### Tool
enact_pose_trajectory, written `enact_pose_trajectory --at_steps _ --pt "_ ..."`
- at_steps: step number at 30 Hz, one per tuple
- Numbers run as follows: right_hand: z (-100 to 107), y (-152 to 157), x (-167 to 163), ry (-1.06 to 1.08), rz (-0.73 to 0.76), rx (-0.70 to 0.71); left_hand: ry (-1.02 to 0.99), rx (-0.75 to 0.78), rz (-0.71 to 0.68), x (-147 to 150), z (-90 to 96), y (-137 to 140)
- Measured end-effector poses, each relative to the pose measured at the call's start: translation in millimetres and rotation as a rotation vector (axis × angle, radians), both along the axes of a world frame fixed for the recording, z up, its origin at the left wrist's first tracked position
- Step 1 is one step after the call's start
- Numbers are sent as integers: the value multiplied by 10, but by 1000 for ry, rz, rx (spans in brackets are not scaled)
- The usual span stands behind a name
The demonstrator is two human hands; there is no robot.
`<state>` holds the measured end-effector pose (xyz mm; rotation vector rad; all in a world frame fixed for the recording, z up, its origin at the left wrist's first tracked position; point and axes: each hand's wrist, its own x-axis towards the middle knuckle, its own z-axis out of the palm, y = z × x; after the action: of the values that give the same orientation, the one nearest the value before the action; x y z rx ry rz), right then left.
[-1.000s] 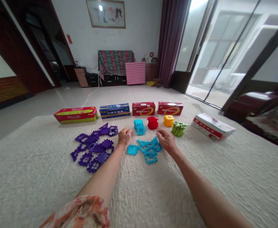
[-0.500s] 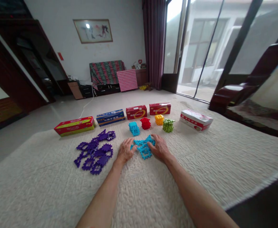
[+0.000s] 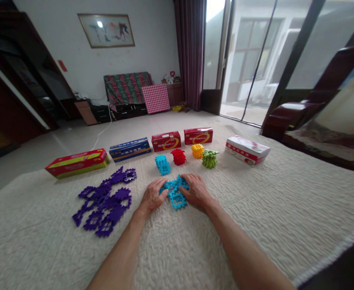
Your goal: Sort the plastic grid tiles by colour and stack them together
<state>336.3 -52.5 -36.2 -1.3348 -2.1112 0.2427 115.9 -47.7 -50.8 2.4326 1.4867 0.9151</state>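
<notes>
Light-blue interlocking plastic building pieces [image 3: 178, 200] lie in a loose pile on the cream quilted cover, between my two hands. My left hand [image 3: 153, 196] curls round the left side of the pile, thumb and fingers on its edge pieces. From the right, my right hand [image 3: 197, 190] closes over the pile, its thumb pressing on the near pieces and its fingers at the far edge. The fingertips partly hide the pieces. Just beyond stands an assembled light-blue cube [image 3: 163, 164]. To the left, flat purple pieces [image 3: 104, 201] are spread out in a heap.
Behind the pile sit assembled red [image 3: 178, 156], yellow [image 3: 197, 151] and green [image 3: 210, 159] blocks. A row of cartons runs behind: red-yellow [image 3: 78, 162], blue [image 3: 130, 149], two red ones [image 3: 166, 141], and a white-red box [image 3: 247, 150] at right.
The view has shifted a little to the right and tilted. My hands have drawn slightly closer together, and the light-blue pieces between them sit more bunched up.
</notes>
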Motion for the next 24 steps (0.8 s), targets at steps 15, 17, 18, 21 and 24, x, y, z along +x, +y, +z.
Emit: enact_pose_trajectory --at_steps 15,17,18,21,24 --pt "11 19 -12 44 46 -4 -63 19 6 39 37 11" --pt "-1 27 -12 67 62 1 -80 15 30 44 39 21" --pt "-10 32 -10 81 71 2 -89 10 49 47 39 27" --pt "-35 55 -3 138 84 -15 -114 -3 97 51 35 41" --pt "-44 85 12 186 84 -44 -138 1 96 49 24 48"
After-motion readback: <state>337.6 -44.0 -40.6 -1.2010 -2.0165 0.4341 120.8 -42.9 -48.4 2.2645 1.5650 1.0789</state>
